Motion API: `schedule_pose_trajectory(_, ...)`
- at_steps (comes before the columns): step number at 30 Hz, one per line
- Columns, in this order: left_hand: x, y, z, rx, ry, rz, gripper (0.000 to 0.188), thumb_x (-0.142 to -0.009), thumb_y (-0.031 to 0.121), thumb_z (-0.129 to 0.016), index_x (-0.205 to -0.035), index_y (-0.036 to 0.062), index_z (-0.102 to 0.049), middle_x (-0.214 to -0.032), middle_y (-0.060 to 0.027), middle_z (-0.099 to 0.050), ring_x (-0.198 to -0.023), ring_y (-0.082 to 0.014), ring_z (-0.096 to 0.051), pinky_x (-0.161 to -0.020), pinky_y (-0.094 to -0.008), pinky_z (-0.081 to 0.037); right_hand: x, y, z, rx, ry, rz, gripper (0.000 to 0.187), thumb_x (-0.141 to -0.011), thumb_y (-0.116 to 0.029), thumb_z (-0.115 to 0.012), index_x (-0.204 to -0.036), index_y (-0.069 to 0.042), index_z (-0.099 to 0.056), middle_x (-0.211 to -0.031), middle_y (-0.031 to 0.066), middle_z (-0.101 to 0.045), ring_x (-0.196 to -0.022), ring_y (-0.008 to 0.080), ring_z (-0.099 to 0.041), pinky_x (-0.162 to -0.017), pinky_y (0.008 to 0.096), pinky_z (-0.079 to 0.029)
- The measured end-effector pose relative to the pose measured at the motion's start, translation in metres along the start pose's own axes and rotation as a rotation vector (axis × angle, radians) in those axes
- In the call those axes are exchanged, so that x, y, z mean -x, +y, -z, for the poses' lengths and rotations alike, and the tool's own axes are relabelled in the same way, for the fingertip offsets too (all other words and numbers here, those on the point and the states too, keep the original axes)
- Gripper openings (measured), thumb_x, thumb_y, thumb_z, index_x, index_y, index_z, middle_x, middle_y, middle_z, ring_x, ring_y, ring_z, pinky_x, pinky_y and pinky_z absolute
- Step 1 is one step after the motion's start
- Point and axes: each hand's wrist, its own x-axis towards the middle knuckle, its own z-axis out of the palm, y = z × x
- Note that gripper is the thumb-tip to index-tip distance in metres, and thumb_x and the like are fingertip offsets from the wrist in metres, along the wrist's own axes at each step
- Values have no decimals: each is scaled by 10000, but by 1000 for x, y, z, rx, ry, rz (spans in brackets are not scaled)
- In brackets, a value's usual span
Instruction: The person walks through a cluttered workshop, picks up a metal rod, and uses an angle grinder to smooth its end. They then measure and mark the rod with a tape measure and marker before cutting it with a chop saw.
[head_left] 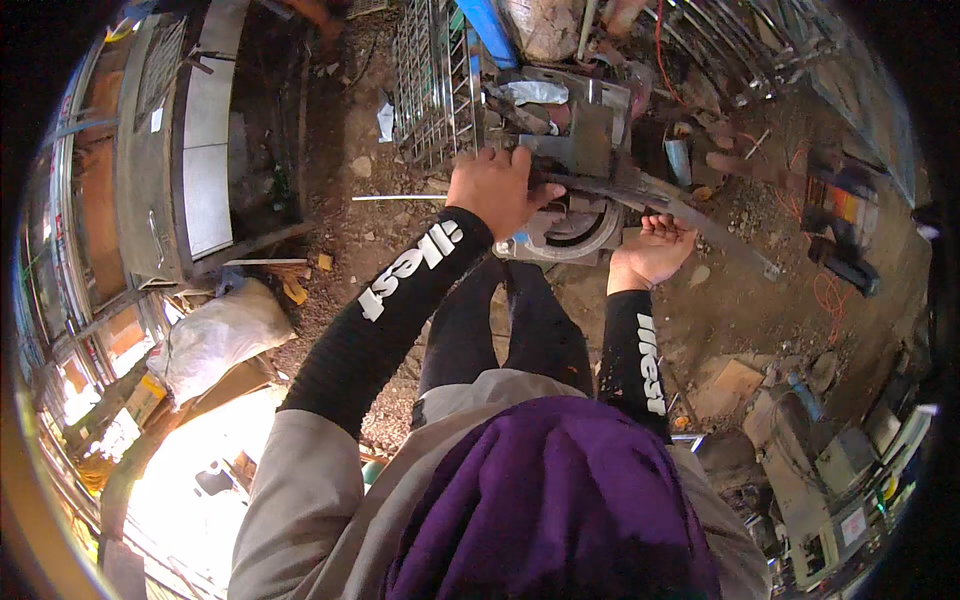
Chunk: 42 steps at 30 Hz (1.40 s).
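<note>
A long flat grey metal bar (715, 228) slants across a grey machine with a rounded base (575, 238), its far end reaching out to the right. My left hand (497, 190) is at the bar's left end, thumb and forefinger on either side of it; the remaining fingertips are partly hidden. Palm up, my right hand (652, 252) curls its fingers round the bar from below, right of the base. A boxy metal part (592, 138) of the machine rises just beyond the bar. Black sleeves with white lettering cover both forearms.
A metal grille (425, 85) stands beyond my left hand. A thin white rod (400, 197) lies on the dirt. A stuffed white sack (225, 340) and a cabinet (150, 180) are at left. Orange cord (830, 300) and a metal can (678, 158) lie at right, scrap at lower right.
</note>
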Motion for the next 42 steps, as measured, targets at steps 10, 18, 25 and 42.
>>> schedule_pose_trajectory(10, 1, -5, -18, 38, 166, -27, 636, -860, 696, -631, -805, 64, -584, -656, -132, -668, -615, -335, -688, -555, -458, -538, 24, -21, -61, 135, -42, -16, 271, -1022, -316, -440, -860, -123, -539, -796, 19, -571, -758, 156, -568, -746, 341, -456)
schedule_pose_trajectory(18, -4, -5, -16, 56, 183, -36, 650, -875, 704, -610, -794, 59, -577, -655, -159, -665, -610, -356, -688, -547, -464, -545, -23, 2, -68, -223, -150, 26, 273, -1007, -287, -474, -796, -113, -481, -697, 10, -484, -639, 154, -463, -687, 308, -406)
schedule_pose_trajectory(25, -5, -6, -13, 106, 165, -91, 646, -873, 701, -624, -805, 60, -580, -631, -159, -653, -589, -368, -683, -534, -465, -548, -39, -11, 3, 263, -194, 184, 293, -1023, -303, -495, -992, -79, -681, -1003, 19, -681, -928, 174, -641, -788, 341, -464)
schedule_pose_trajectory(42, -68, -48, 12, -125, -298, -824, 737, -817, 756, -622, -1100, 76, -615, -962, -176, -688, -933, -355, -687, -767, -469, -547, 116, -22, 10, 1846, -660, 625, 514, -994, -547, -542, -794, -83, -636, -625, 176, -648, -616, 420, -674, -547, 517, -532)
